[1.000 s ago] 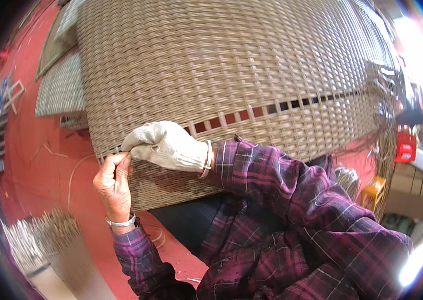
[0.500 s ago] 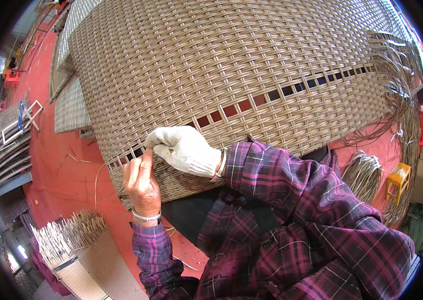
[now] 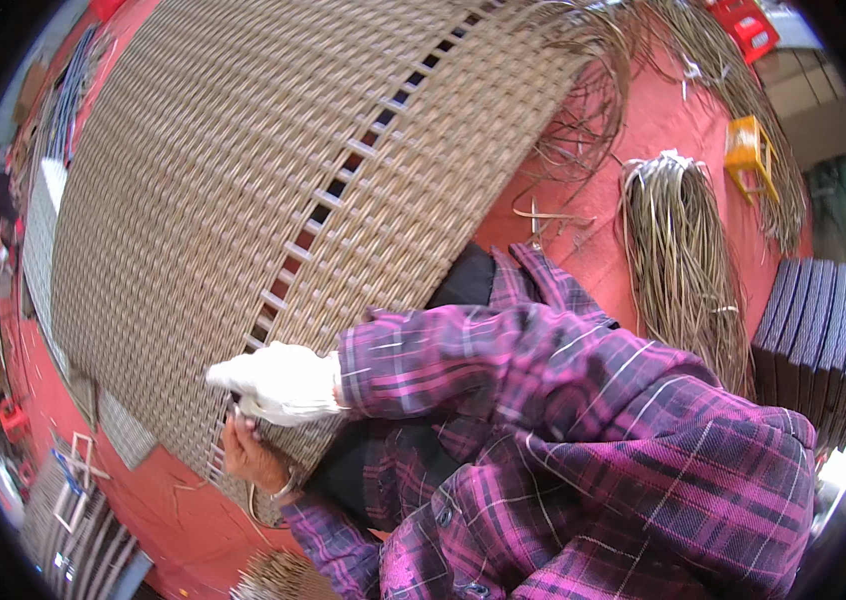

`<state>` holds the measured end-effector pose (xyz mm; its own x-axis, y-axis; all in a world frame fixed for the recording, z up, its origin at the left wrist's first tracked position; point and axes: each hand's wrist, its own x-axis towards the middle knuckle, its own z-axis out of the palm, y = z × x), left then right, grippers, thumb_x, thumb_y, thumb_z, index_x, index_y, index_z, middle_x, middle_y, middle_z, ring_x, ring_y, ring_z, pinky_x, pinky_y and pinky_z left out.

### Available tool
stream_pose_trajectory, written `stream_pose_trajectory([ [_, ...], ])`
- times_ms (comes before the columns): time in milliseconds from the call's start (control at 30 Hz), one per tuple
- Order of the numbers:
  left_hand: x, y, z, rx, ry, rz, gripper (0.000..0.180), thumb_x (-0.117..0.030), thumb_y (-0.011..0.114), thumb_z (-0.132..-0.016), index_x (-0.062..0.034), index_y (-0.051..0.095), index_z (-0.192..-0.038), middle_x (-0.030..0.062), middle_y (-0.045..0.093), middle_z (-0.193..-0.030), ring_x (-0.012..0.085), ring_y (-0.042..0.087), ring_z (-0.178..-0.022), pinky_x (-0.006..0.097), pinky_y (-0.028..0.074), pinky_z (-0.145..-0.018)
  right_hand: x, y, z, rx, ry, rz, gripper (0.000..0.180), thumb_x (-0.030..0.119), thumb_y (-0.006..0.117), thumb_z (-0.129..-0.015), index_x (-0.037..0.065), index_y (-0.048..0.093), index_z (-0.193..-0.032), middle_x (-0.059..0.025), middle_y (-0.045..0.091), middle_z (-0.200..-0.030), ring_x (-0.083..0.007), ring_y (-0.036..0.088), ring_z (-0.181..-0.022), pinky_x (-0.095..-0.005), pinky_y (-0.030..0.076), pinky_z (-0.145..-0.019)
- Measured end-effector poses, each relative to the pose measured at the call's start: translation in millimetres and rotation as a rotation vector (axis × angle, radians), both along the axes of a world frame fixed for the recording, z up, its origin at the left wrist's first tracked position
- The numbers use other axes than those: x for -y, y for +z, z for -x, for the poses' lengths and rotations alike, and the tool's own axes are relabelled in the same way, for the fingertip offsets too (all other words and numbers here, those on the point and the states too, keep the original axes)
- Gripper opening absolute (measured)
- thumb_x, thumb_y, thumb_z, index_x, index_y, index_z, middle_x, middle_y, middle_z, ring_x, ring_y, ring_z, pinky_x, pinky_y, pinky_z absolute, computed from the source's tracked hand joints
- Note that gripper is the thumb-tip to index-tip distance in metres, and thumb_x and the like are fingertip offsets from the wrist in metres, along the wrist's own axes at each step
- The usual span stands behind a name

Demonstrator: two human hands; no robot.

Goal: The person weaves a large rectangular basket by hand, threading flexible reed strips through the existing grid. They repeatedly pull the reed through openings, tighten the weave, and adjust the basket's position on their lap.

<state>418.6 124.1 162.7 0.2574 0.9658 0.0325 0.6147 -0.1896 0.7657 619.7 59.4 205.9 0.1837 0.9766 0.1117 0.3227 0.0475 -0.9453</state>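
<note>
A large woven panel [image 3: 243,190] of brown wicker strands spreads in front of me. An open gap [image 3: 354,163] runs lengthwise through its weave, crossed by short rungs of strand. At the gap's near end my right hand [image 3: 278,383], in a white knitted glove, lies over the weave with its fingers bent together and partly smeared. Just below it, my bare left hand [image 3: 255,458] has its fingers curled at the panel's edge by the rungs, the tips almost meeting the glove. Whatever is between the fingers of either hand is too small to make out.
Loose strands [image 3: 583,95] trail off the panel's far right end. On the red floor [image 3: 518,205] lies a tied bundle of strands [image 3: 683,250], near a yellow stool [image 3: 751,160]. Stacked woven pieces [image 3: 818,335] stand at right. A bunch of cut sticks [image 3: 278,577] is below.
My view has swung, so the panel and its gap now slant more steeply. Both hands stay together at the gap's near end; the gloved hand now covers more of the weave there.
</note>
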Motion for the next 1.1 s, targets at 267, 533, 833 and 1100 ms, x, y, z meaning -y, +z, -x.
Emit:
stream_pose_trajectory([
  [267,-4.9,10.3,-38.0,0.148,0.146,0.161,0.027,-0.012,0.06,-0.096,0.0042,0.066,-0.117,0.0039,0.057,-0.081,0.0093,0.045,-0.068,0.023,0.037,-0.059,233.5,3.2,-237.8,-1.284,0.245,0.358,0.021,0.014,0.063,-0.091,-0.004,0.071,-0.101,-0.0164,0.072,-0.105,-0.0232,0.069,-0.092,-0.0328,0.056,-0.079],
  [533,-10.8,11.8,-42.5,0.037,0.238,0.163,0.029,-0.018,0.064,-0.096,0.0038,0.063,-0.115,0.002,0.054,-0.08,0.0091,0.046,-0.069,0.022,0.036,-0.061,384.3,-258.5,-292.5,-0.37,-1.05,0.907,0.037,0.027,0.061,-0.093,0.003,0.064,-0.12,-0.0109,0.068,-0.102,-0.0225,0.064,-0.089,-0.0336,0.051,-0.083],
  [833,-9.1,19.4,-64.3,-0.019,0.297,0.181,0.025,-0.023,0.062,-0.098,-0.0002,0.061,-0.109,-0.0008,0.051,-0.076,0.009,0.045,-0.07,0.024,0.036,-0.064,376.8,-341.1,-251.9,0.084,-0.616,1.402,0.027,0.023,0.059,-0.091,0.006,0.064,-0.112,-0.0085,0.064,-0.101,-0.0231,0.06,-0.089,-0.0344,0.048,-0.082],
  [1100,10.2,53.4,-55.7,-0.031,0.494,0.044,0.024,-0.021,0.062,-0.097,-0.0017,0.062,-0.11,-0.0009,0.05,-0.073,0.0079,0.043,-0.066,0.023,0.035,-0.064,377.6,-341.2,-212.1,0.059,-0.6,1.439,0.02,0.018,0.057,-0.091,0.007,0.061,-0.107,-0.0057,0.059,-0.094,-0.0192,0.056,-0.083,-0.0316,0.046,-0.076],
])
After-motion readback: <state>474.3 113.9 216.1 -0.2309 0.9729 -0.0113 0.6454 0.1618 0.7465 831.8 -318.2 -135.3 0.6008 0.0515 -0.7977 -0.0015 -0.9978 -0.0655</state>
